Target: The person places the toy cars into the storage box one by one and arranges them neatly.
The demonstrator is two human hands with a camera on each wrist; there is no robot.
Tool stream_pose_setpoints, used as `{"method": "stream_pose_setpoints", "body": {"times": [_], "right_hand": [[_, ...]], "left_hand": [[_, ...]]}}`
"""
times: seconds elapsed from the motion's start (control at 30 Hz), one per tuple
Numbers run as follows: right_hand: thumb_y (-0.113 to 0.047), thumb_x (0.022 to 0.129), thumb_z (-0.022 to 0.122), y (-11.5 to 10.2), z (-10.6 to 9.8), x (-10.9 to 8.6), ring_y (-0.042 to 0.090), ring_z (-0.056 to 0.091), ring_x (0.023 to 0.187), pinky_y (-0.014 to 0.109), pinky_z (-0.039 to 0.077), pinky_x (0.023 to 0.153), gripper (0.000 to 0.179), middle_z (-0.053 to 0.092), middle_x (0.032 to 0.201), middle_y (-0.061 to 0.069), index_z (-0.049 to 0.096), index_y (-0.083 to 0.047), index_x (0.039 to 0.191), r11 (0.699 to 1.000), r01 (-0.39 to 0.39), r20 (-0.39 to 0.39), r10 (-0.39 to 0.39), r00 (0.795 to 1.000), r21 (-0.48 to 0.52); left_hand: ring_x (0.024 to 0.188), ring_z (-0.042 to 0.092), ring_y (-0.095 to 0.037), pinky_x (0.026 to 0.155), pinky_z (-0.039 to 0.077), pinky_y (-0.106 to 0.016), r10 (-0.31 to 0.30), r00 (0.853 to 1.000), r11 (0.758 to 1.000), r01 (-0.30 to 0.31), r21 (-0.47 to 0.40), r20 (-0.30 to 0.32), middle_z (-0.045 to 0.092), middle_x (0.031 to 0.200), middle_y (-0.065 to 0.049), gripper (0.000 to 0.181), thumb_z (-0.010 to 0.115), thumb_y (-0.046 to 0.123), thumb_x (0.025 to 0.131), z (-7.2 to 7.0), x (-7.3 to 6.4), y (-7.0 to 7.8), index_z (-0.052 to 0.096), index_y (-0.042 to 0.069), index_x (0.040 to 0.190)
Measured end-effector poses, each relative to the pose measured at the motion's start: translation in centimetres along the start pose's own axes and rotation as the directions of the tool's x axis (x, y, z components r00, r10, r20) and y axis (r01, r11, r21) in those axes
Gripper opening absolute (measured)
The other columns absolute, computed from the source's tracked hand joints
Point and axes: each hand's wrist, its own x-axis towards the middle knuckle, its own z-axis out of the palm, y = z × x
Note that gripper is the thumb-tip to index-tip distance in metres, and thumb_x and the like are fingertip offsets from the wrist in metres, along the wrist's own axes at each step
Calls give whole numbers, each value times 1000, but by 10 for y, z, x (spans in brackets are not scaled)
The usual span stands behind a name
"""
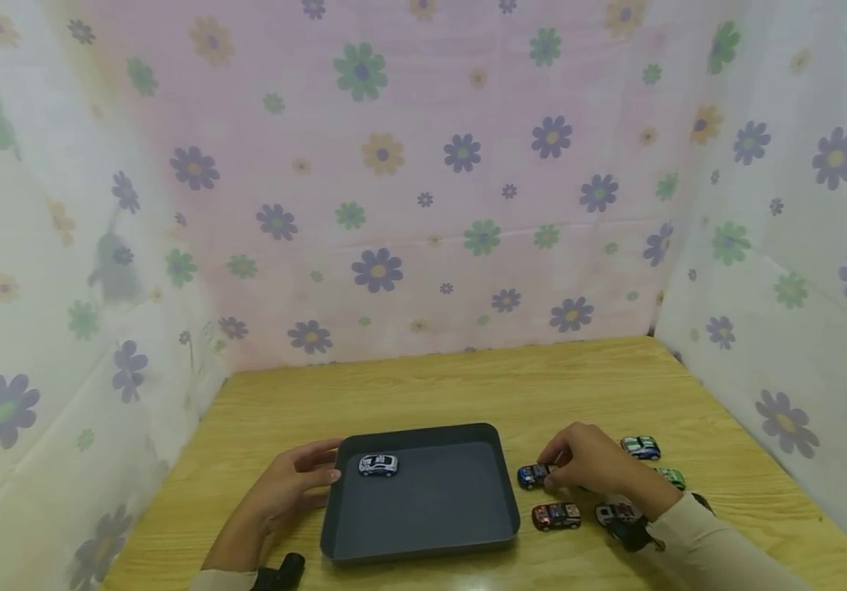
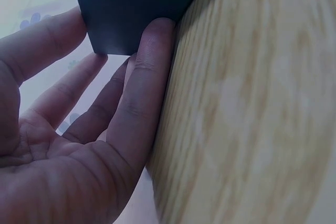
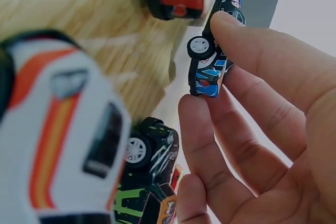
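At the left end of the dark grey tray [image 1: 423,552], my left hand [image 1: 286,484] rests with its thumb at the rim. In the left wrist view its fingers [image 2: 144,72] lie fairly straight against the tray's outer wall [image 2: 131,3]. A white-and-black toy car [image 1: 378,465] sits inside the tray, near its upper left. Right of the tray, my right hand [image 1: 593,460] pinches a blue-and-black toy car [image 3: 207,74] between thumb and fingers; its wheels face sideways in the right wrist view. Just below it in the head view is a red-and-black toy car [image 1: 556,516].
Around my right forearm stand a green-and-white toy car [image 1: 641,447], a light green toy car [image 1: 670,478] and a white toy car [image 1: 615,514] with orange stripes. A black-and-green car [image 3: 144,182] shows close by. Flowered cloth [image 1: 423,197] encloses the wooden table [image 1: 394,394].
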Motion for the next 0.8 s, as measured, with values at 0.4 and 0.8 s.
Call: {"method": "stream_pose_setpoints", "body": {"times": [0.4, 0.8], "right_hand": [[-26, 85, 86, -5, -6, -4, 11, 70, 85, 29, 60, 72, 23, 76, 100, -5, 80, -19, 106, 999, 31, -13, -31, 999, -23], [-30, 87, 85, -23, -8, 7, 13, 69, 88, 27, 59, 68, 22, 75, 105, -5, 80, -21, 107, 997, 63, -38, -65, 997, -44]], "left_hand": [[122, 65, -29, 92, 62, -49, 6, 1000, 1000, -6, 9, 0, 46, 155, -27, 68, 75, 17, 96, 3, 5, -3, 45, 9, 156], [121, 66, -28, 90, 63, -49, 6, 1000, 1000, -6, 15, -29, 47, 154, -28, 66, 75, 14, 95, 0, -1, -2, 47, 9, 155]]}}
